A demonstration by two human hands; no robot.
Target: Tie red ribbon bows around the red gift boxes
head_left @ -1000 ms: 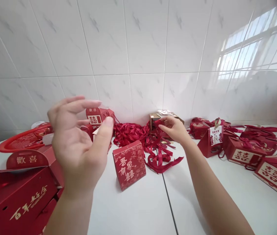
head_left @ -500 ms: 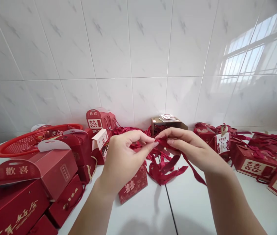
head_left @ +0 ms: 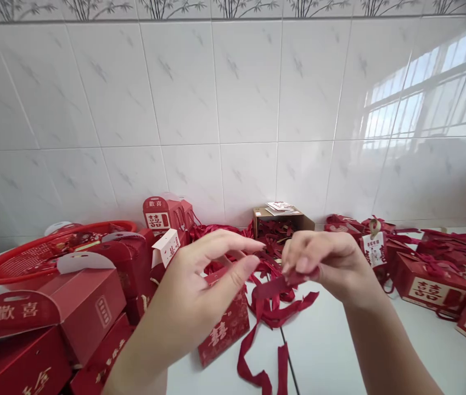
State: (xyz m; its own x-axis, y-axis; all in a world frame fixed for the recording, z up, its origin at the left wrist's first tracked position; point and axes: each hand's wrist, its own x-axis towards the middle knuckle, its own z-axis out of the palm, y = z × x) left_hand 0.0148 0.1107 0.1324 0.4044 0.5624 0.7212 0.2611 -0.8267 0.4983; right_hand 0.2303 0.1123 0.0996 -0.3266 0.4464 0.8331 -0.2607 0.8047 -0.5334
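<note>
My right hand (head_left: 331, 263) pinches a dark red ribbon (head_left: 271, 307) at chest height; the ribbon loops down from its fingers to the white table (head_left: 331, 351). My left hand (head_left: 203, 280) hovers just left of it with thumb and forefinger apart, holding nothing I can see. Below the two hands stands a small red gift box (head_left: 226, 329) with gold characters. Behind them lies a tangled pile of red ribbons (head_left: 274, 258).
Red gift boxes (head_left: 63, 307) crowd the left side, with a red plastic basket (head_left: 14, 263) behind them. A brown cardboard box (head_left: 284, 218) sits against the tiled wall. More red boxes with ribbons (head_left: 426, 274) fill the right side.
My right hand pulled one ribbon out of the pile and brought it toward me. My left hand came in, pinched the ribbon with it, then let go. The view has tilted upward.
</note>
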